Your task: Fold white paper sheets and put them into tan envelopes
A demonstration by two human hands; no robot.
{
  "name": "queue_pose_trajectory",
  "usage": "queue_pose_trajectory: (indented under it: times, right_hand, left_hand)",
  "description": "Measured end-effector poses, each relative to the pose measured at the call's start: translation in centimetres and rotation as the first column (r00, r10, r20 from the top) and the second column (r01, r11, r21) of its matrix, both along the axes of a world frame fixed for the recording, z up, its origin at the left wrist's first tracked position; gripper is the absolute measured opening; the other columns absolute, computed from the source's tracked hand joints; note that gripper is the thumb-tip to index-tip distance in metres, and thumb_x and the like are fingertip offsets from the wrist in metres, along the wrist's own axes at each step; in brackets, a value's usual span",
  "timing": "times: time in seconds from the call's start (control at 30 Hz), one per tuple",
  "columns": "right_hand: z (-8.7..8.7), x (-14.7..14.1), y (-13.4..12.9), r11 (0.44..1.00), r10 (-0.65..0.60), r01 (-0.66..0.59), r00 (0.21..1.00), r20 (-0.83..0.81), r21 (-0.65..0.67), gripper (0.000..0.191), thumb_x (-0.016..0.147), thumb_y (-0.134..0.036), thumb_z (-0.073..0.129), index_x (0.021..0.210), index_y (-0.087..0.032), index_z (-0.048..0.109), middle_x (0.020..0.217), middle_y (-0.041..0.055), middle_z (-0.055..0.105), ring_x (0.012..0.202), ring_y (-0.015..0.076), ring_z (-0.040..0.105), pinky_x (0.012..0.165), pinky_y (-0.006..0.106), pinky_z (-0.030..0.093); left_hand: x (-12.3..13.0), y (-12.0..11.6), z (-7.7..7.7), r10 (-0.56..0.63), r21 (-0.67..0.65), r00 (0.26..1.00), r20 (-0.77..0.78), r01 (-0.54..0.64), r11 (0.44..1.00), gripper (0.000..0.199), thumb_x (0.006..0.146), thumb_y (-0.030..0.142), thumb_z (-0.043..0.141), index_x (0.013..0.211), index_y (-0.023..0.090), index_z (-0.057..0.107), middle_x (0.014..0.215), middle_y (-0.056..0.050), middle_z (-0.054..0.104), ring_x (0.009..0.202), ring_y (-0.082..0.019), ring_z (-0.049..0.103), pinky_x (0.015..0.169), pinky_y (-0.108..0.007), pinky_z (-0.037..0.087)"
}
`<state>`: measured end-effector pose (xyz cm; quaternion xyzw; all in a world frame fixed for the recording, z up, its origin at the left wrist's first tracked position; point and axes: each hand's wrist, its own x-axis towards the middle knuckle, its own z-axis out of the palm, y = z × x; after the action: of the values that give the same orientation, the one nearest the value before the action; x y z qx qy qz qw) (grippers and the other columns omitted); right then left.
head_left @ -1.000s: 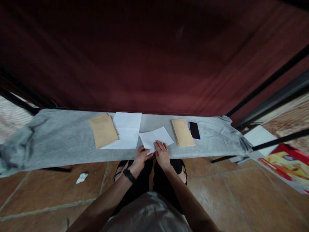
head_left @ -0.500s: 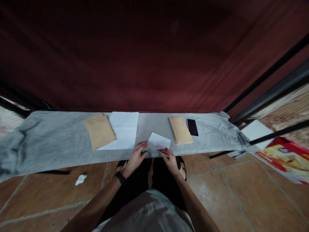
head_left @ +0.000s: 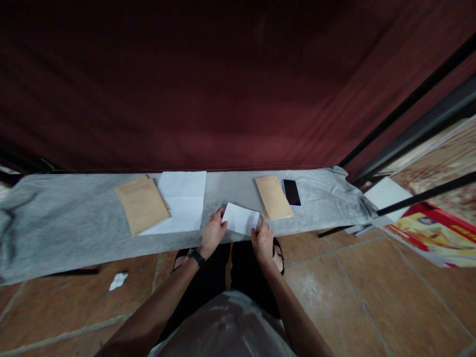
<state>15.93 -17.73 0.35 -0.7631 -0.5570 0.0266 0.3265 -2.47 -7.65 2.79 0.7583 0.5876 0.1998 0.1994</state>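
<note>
A folded white paper [head_left: 241, 218] lies near the front edge of the cloth-covered bench, between my hands. My left hand [head_left: 213, 232] pinches its left edge, thumb on top. At its right edge my right hand [head_left: 263, 240] grips the corner with thumb and fingers. Larger white sheets [head_left: 184, 201] lie to the left, partly under brown envelopes [head_left: 142, 205]. Another brown envelope stack [head_left: 274, 197] rests to the right of the folded paper, beside a dark-screened phone [head_left: 292, 192].
The grey cloth [head_left: 82, 223] covers a narrow bench against a dark red curtain [head_left: 223, 99]. A red and yellow box [head_left: 439, 233] is at the right, near black metal bars. Crumpled white tissue [head_left: 119, 281] lies on the tiled floor.
My right hand has moved to the folded paper's right edge, and my left hand has closed on its left edge. The paper now looks flatter. The view has shifted slightly.
</note>
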Motion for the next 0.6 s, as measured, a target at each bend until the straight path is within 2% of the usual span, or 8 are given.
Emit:
queue_pose_trajectory:
  times: [0.1, 0.2, 0.3, 0.37, 0.43, 0.5, 0.6]
  right_hand:
    - [0.2, -0.2, 0.0, 1.0, 0.015, -0.014, 0.994, 0.109, -0.014, 0.051, 0.1, -0.025, 0.04, 0.149, -0.01, 0.042, 0.121, 0.0211, 0.064, 0.11, 0.0319, 0.06, 0.097, 0.05, 0.048]
    - [0.3, -0.4, -0.2, 0.989, 0.145, -0.146, 0.973, 0.18, -0.008, 0.047, 0.102, -0.024, 0.038, 0.147, -0.014, 0.046, 0.145, 0.02, 0.052, 0.131, 0.0309, 0.049, 0.108, 0.052, 0.042]
    - [0.1, -1.2, -0.4, 0.959, 0.283, -0.276, 0.93, 0.236, -0.063, 0.049, 0.102, -0.03, 0.044, 0.149, -0.014, 0.044, 0.154, 0.0184, 0.045, 0.142, 0.0306, 0.04, 0.117, 0.054, 0.033]
    - [-0.1, -1.8, -0.4, 0.95, 0.311, -0.294, 0.913, 0.264, -0.104, 0.054, 0.101, -0.034, 0.048, 0.15, -0.011, 0.042, 0.155, 0.0198, 0.043, 0.144, 0.0322, 0.039, 0.119, 0.055, 0.029]
    - [-0.3, -2.3, -0.4, 0.953, 0.3, -0.276, 0.91, 0.285, -0.122, 0.057, 0.1, -0.035, 0.05, 0.151, -0.01, 0.041, 0.156, 0.0213, 0.041, 0.145, 0.0338, 0.037, 0.119, 0.057, 0.028]
    - [-0.4, -2.6, -0.4, 0.959, 0.283, -0.259, 0.912, 0.298, -0.118, 0.057, 0.1, -0.034, 0.05, 0.151, -0.008, 0.041, 0.156, 0.0222, 0.041, 0.145, 0.0343, 0.037, 0.119, 0.057, 0.028]
    - [-0.4, -2.9, -0.2, 0.962, 0.273, -0.255, 0.913, 0.304, -0.099, 0.058, 0.099, -0.035, 0.051, 0.149, -0.006, 0.043, 0.156, 0.0241, 0.04, 0.146, 0.0352, 0.036, 0.118, 0.057, 0.03]
  left_hand:
    - [0.6, -0.2, 0.4, 0.006, 0.028, 0.995, -0.101, -0.003, 1.0, 0.057, 0.091, 0.023, 0.055, 0.147, 0.019, 0.045, 0.112, -0.012, 0.07, 0.101, -0.027, 0.069, 0.087, -0.035, 0.055]
    - [0.9, -0.3, 0.8, -0.004, 0.037, 0.989, -0.15, 0.009, 0.999, 0.054, 0.091, 0.021, 0.053, 0.145, 0.017, 0.046, 0.117, -0.014, 0.069, 0.108, -0.03, 0.067, 0.091, -0.038, 0.054]
    - [1.1, -0.2, 1.2, 0.018, 0.018, 0.984, -0.179, -0.015, 1.0, 0.055, 0.09, 0.021, 0.053, 0.144, 0.017, 0.045, 0.122, -0.015, 0.067, 0.108, -0.031, 0.067, 0.09, -0.039, 0.054]
    - [1.1, 0.0, 1.3, 0.039, -0.01, 0.986, -0.164, -0.041, 0.999, 0.057, 0.089, 0.02, 0.053, 0.145, 0.017, 0.044, 0.124, -0.016, 0.065, 0.106, -0.031, 0.068, 0.09, -0.039, 0.054]
    - [0.9, 0.5, 1.2, 0.056, -0.066, 0.995, -0.086, -0.062, 0.996, 0.06, 0.087, 0.017, 0.055, 0.145, 0.015, 0.044, 0.121, -0.016, 0.066, 0.104, -0.031, 0.069, 0.09, -0.04, 0.053]
    - [0.7, 1.2, 0.9, 0.107, -0.183, 0.99, 0.094, -0.089, 0.979, 0.062, 0.081, 0.014, 0.059, 0.142, 0.015, 0.048, 0.107, -0.012, 0.07, 0.099, -0.03, 0.069, 0.089, -0.04, 0.053]
    - [0.3, 2.0, 0.5, 0.277, -0.403, 0.868, 0.412, -0.099, 0.91, 0.065, 0.07, 0.008, 0.067, 0.133, 0.016, 0.055, 0.078, -0.001, 0.068, 0.086, -0.026, 0.069, 0.083, -0.037, 0.052]
